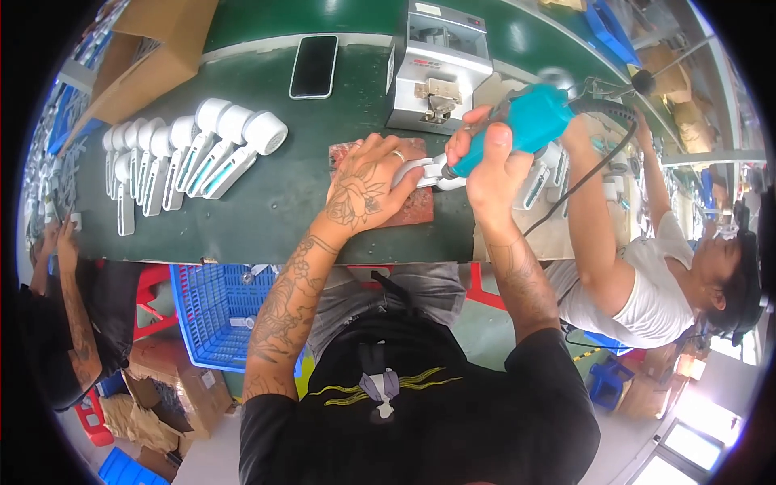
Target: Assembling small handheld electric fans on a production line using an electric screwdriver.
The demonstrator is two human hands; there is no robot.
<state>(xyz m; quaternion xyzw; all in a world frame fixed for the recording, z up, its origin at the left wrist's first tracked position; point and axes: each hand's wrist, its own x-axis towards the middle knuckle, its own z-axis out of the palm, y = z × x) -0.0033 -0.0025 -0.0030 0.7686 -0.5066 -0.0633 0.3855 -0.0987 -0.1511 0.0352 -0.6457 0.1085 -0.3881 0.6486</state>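
My right hand (pixel 495 178) is wrapped round a teal electric screwdriver (pixel 529 117), tilted so its dark tip points down and left. The tip meets a white plastic handheld piece (pixel 428 172), partly covered by my fingers. With its thumb and fingers, my left hand (pixel 364 182) presses this piece down onto a reddish pad (pixel 416 213) on the green table. To the left stand several white round-headed handheld devices (pixel 222 149), leaning in a row, some with a teal strip along the handle.
Beyond the pad sits a grey machine (pixel 440 69), with a phone (pixel 314 68) to its left. A cardboard box (pixel 145 56) is at far left. A black cable (pixel 594 174) hangs from the screwdriver. A co-worker (pixel 638 283) works close on the right; a blue basket (pixel 214 323) is below the table edge.
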